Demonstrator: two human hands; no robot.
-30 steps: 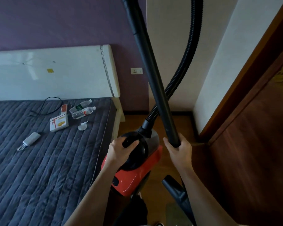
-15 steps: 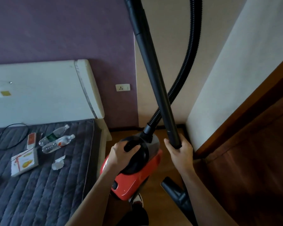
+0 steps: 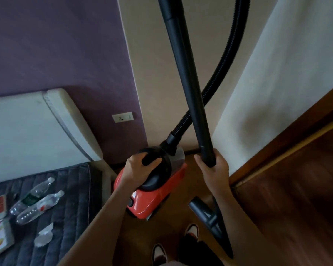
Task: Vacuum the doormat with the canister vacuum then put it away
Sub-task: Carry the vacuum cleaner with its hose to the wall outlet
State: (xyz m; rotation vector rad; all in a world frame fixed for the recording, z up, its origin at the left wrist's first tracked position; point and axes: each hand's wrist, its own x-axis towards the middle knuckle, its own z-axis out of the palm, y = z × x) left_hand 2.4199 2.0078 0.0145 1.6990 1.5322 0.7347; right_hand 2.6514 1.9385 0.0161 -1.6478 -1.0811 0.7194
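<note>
A red and black canister vacuum (image 3: 154, 196) hangs above the wooden floor between the bed and the wall. My left hand (image 3: 138, 167) grips its black top handle. My right hand (image 3: 213, 167) is closed around the lower end of the black wand tube (image 3: 186, 79), which rises out of the top of the view. The ribbed black hose (image 3: 225, 60) runs from the canister's front up past the wand. A black crevice nozzle (image 3: 206, 212) sticks out below my right wrist. No doormat is in view.
A bed with a grey quilt (image 3: 69, 204) and white headboard (image 3: 33, 131) lies at the left, with two plastic bottles (image 3: 37, 200) and small boxes on it. A wall socket (image 3: 122, 117) sits in the purple wall. A brown wooden door (image 3: 296, 189) stands at the right. My shoes (image 3: 191, 230) show below.
The view has swung right and tilted, so the bed slid to the left edge and the wall corner came nearer. Both hands keep the same hold on the canister and wand.
</note>
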